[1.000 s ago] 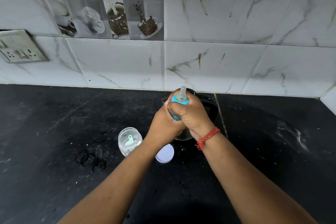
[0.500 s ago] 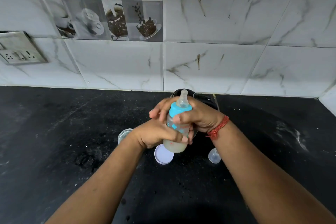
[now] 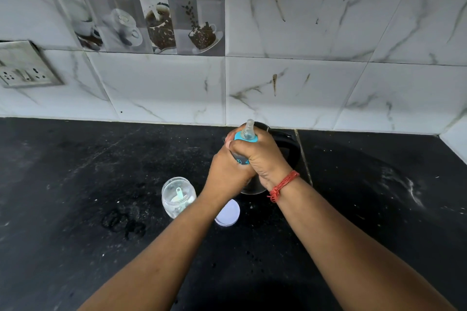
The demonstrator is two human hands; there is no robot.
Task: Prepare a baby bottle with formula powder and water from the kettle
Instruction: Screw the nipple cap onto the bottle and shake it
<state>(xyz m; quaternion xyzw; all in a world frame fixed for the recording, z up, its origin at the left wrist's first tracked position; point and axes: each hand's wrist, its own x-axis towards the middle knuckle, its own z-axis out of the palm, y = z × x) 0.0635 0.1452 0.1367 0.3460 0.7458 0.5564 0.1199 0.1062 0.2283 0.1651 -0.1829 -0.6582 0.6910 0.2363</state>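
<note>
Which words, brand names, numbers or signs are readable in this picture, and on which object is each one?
None can be read.
Baby bottle: a blue printed mark below the collar, mostly hidden by the right hand and left hand; unreadable.
Jar and its lid: no text visible.
Switch plate: no readable marking.
Wall tiles: coffee-cup pictures only.

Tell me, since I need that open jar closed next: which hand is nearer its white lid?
Left. The left hand is above the lid; the right hand is farther right.
</note>
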